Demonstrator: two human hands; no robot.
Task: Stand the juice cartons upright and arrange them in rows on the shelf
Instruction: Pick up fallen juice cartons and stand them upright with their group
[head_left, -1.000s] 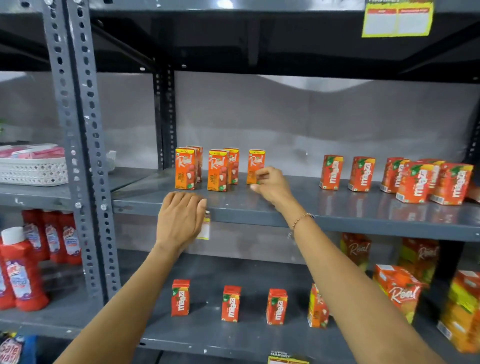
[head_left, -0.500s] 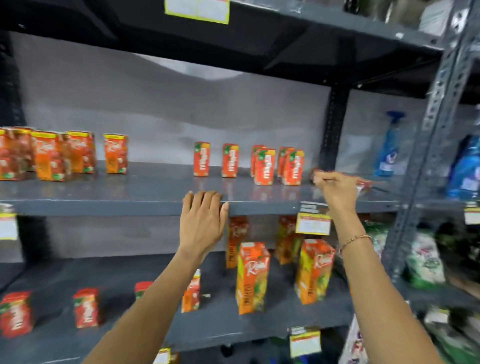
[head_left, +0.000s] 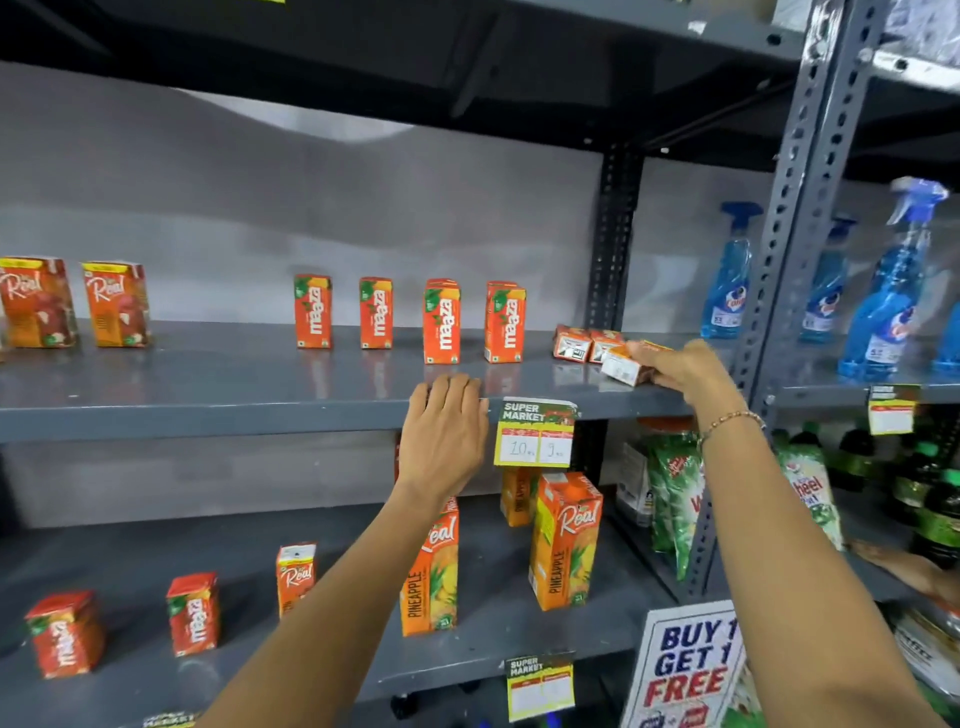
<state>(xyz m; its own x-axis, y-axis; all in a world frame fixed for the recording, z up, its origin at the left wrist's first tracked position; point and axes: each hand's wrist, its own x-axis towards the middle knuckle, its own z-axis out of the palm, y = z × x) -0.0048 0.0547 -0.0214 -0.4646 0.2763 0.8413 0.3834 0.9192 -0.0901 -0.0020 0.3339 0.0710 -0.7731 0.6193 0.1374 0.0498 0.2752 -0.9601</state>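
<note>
On the grey middle shelf (head_left: 208, 405) several small red Maaza cartons (head_left: 441, 322) stand upright in a row, with two orange Real cartons (head_left: 117, 304) upright at the far left. At the shelf's right end two cartons (head_left: 587, 344) lie on their sides. My right hand (head_left: 675, 366) is shut on a third lying carton (head_left: 621, 366) just in front of them. My left hand (head_left: 444, 431) rests flat, fingers together, on the shelf's front edge and holds nothing.
A price tag (head_left: 535, 434) hangs from the shelf edge beside my left hand. Blue spray bottles (head_left: 727, 280) stand past the upright post (head_left: 795, 218) on the right. The lower shelf carries tall pineapple cartons (head_left: 566, 540) and small Maaza cartons (head_left: 192, 613).
The view swung right along the shelf. My right hand left the Real cartons, reached to the shelf's right end and closed on a lying carton. My left hand slid right along the edge.
</note>
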